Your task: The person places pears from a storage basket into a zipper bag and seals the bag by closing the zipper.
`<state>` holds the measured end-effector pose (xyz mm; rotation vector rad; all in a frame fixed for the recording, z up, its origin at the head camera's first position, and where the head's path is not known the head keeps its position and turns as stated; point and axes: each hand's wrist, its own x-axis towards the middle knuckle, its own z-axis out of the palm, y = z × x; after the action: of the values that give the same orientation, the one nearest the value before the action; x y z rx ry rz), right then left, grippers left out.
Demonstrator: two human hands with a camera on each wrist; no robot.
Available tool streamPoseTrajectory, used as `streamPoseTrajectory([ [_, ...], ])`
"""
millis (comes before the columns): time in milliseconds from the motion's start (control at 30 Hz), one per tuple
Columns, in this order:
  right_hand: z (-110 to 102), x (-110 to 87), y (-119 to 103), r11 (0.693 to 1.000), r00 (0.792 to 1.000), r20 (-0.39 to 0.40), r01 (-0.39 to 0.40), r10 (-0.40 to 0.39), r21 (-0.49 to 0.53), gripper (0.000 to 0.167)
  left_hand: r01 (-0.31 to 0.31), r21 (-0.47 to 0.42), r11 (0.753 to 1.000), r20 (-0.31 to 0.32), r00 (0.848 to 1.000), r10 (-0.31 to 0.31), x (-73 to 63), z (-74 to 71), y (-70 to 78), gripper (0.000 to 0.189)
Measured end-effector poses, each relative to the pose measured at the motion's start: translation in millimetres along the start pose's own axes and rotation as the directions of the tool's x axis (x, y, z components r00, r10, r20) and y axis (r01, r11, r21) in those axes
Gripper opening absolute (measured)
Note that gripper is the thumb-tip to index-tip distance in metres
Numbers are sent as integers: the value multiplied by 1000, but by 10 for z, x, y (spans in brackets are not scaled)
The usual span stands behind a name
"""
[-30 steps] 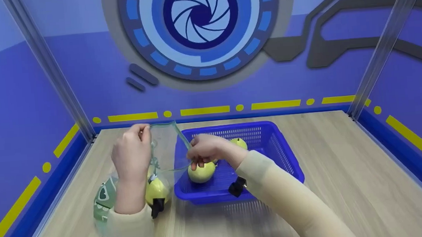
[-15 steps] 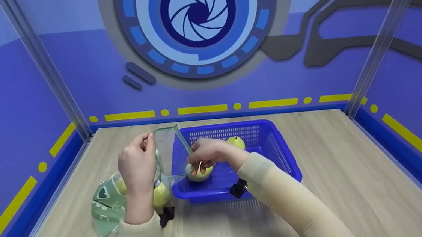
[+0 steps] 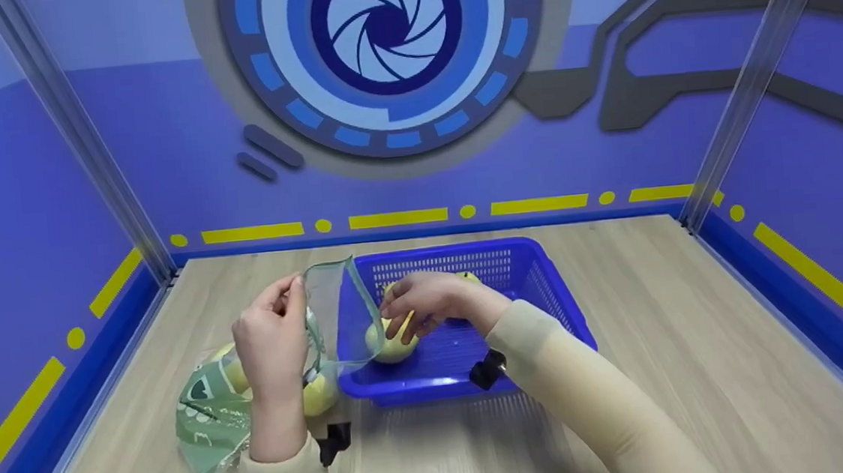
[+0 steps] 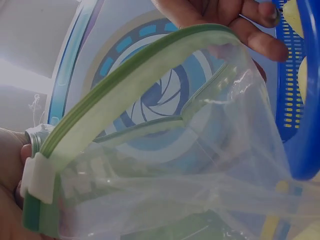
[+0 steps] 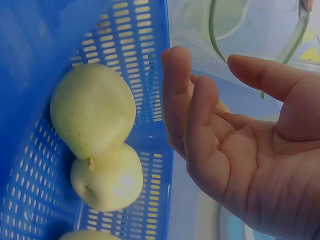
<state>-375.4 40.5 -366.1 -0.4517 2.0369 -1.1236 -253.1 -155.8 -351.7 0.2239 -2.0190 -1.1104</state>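
My left hand (image 3: 273,353) pinches the mouth of a clear zip bag (image 3: 212,426) with green print. The bag's mouth gapes; its green zip strip (image 4: 115,80) carries a white slider (image 4: 41,177) near the left hand. Pale yellow pears (image 3: 319,396) show in the bag. My right hand (image 3: 434,296) hovers over the left part of a blue basket (image 3: 571,322), close to the far edge of the bag's mouth. Its fingers are loosely bent, thumb apart, holding nothing. Below it lies a pear (image 3: 385,348); the right wrist view shows several pears (image 5: 92,107) in the basket.
The basket has slotted walls and stands right of the bag on a wooden table (image 3: 672,367). Blue printed panels (image 3: 158,137) enclose the table at the back and both sides. Small black camera mounts (image 3: 488,370) sit at the wrists.
The right hand has loosened from the bag's edge and shifted slightly right. The left hand has come down a little, still pinching the bag. The basket has stayed in place.
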Motion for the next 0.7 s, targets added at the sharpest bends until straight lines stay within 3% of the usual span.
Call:
streamPoseTrajectory([
  [367,-212,-76,-36,998,992,-123,-35,29,-48,39,40,-68,997,25,999,-38,-20,-30,1,17],
  [533,-304,-78,-17,988,977,-211,-17,-16,-151,39,37,-59,998,24,999,-36,-19,-31,-17,17],
  [700,-404,-66,36,958,947,-305,4,-96,-288,36,33,-53,998,21,999,-32,-17,-28,-41,17],
])
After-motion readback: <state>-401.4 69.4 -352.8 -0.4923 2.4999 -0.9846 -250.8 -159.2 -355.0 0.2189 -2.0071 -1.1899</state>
